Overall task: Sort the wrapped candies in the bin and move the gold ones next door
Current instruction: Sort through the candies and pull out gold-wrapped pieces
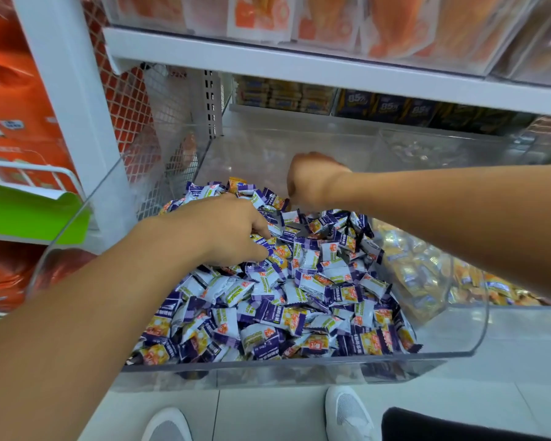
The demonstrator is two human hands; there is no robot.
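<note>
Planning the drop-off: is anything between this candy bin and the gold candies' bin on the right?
Yes: the clear divider wall separates the purple candies from the gold candies, so the right hand must lift over it.

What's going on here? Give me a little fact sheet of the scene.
place: shop shelf
bin: clear bin, full of purple candies
next bin: to the right, gold candies
left hand: left hand, fingers down in the pile
right hand: right hand, curled at the pile's far end; what it holds is hidden
stray gold: one gold candy at the back

bin top open | shelf overhead | clear divider right
</note>
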